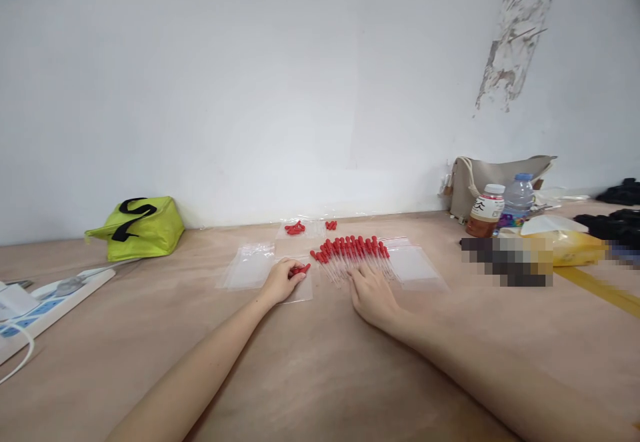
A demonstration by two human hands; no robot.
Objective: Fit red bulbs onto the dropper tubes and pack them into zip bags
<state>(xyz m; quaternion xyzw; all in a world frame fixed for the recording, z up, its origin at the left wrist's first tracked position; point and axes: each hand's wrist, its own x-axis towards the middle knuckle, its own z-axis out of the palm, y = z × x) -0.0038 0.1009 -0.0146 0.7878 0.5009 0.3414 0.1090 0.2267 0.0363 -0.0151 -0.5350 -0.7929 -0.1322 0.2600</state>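
Several glass droppers with red rubber bulbs (345, 247) lie side by side in a row, bulbs toward the wall, thin clear tubes toward me. My right hand (373, 295) is closed at the lower ends of the tubes, its fingertips on them; how many it grips is hidden. To the left, my left hand (283, 283) curls its fingers round red rubber pieces (301, 270), partly covered by the fingers. Beneath that hand lies a clear plastic bag (303, 289). More clear zip bags (247, 267) are stacked left of it, and others (413, 265) sit right of the droppers.
Near the wall, small bags hold red pieces (295, 228) and a few more red bulbs (331, 225). A lime-green bag (145, 229) and a power strip (60, 302) stand left. At right are a brown drink bottle (486, 212), a clear bottle (519, 199), a beige bag (463, 189) and a yellow packet (575, 249).
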